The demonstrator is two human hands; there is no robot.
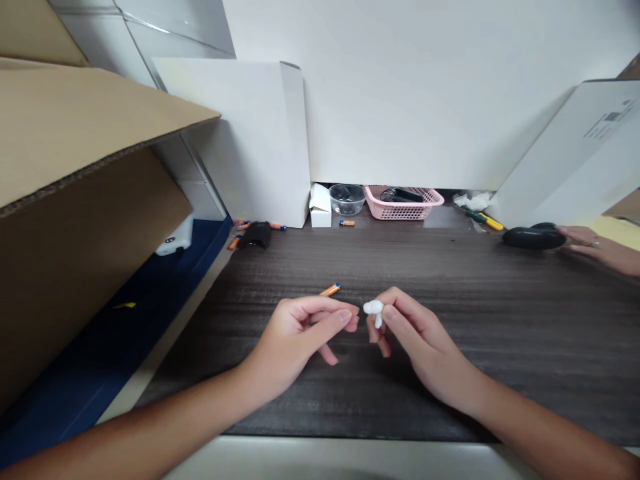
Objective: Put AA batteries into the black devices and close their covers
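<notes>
My right hand (417,347) pinches a white earbud (373,307) between thumb and forefinger, its short stem pointing down. To the left, my left hand (305,333) has thumb and forefinger pressed together close to the earbud's rounded end, with a small gap between. Whether anything tiny sits in that left pinch is too hard to make out. Just beyond the left fingers, an orange battery (331,290) with a blue end lies on the dark wood-grain table (440,400).
A pink basket (400,212), clear bowl (347,199) and small white box (321,207) stand at the back. Batteries lie by a black piece (255,235). Right, another person's hand (603,248) touches a black object (534,237) near a yellow-green screwdriver (484,219). Cardboard (100,127) looms left.
</notes>
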